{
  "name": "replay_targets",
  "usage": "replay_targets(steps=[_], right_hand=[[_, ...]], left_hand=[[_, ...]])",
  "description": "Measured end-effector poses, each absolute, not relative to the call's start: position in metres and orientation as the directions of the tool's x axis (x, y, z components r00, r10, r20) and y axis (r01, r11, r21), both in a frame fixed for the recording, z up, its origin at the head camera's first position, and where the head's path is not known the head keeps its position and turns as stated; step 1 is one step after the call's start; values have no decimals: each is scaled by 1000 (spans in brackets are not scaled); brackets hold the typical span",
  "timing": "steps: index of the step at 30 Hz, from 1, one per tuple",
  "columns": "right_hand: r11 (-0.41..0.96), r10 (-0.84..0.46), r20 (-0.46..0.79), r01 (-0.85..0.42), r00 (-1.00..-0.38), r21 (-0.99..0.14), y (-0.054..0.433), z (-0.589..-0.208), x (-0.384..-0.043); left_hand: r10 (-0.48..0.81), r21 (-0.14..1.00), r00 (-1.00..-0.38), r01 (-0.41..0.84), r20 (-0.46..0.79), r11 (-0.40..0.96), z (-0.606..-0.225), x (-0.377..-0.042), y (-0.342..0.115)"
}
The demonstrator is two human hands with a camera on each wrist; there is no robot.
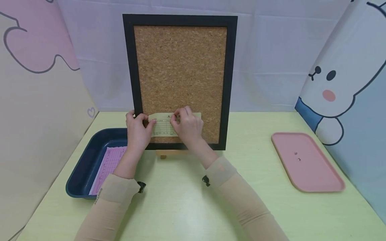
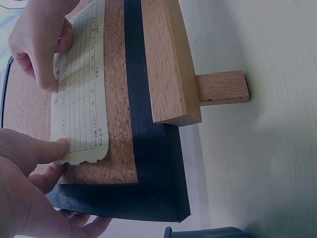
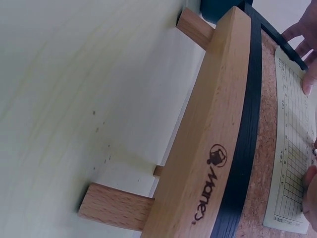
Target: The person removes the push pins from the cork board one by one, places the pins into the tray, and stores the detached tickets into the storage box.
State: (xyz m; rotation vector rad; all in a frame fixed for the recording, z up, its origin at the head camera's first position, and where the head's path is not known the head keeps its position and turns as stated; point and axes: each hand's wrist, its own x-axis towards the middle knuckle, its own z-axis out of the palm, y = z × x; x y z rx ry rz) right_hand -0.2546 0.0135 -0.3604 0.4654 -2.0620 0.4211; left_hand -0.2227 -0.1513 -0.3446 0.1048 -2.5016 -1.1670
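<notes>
A pale yellow printed form slip (image 1: 162,128) with a torn left edge lies flat over the lower part of a black-framed cork board (image 1: 181,70). My left hand (image 1: 136,131) pinches the slip's left edge, thumb on its face. In the left wrist view, other fingers of that hand (image 2: 22,173) reach behind the frame. At the slip's upper middle, my right hand (image 1: 189,124) has thumb and index fingertips together. Between them a small shiny thumbtack (image 3: 315,149) shows at the right wrist view's edge, mostly hidden by the fingers.
The board stands on a wooden easel base (image 3: 208,124). At left, a dark blue tray (image 1: 79,174) holds pink printed sheets (image 1: 110,167). A pink tray (image 1: 316,170) at right carries a few tiny thumbtacks (image 1: 299,159). Printed cloth walls enclose the table (image 1: 181,201).
</notes>
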Motion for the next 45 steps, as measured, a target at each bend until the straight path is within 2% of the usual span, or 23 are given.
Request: replay_targets(steps=[6, 11, 29, 45], right_hand=[[867, -144, 839, -475, -525, -149, 14, -360, -252], [867, -138, 834, -472, -534, -159, 14, -360, -252], [835, -163, 861, -532, -481, -139, 16, -359, -257], [866, -150, 823, -474, -547, -157, 15, -358, -253]], left_hand=[[-213, 742, -923, 105, 320, 662, -345, -223, -151], [-209, 738, -919, 117, 334, 665, -345, -223, -151], [-216, 747, -922, 105, 320, 656, -341, -222, -151], [-209, 739, -920, 114, 331, 665, -343, -222, -152]])
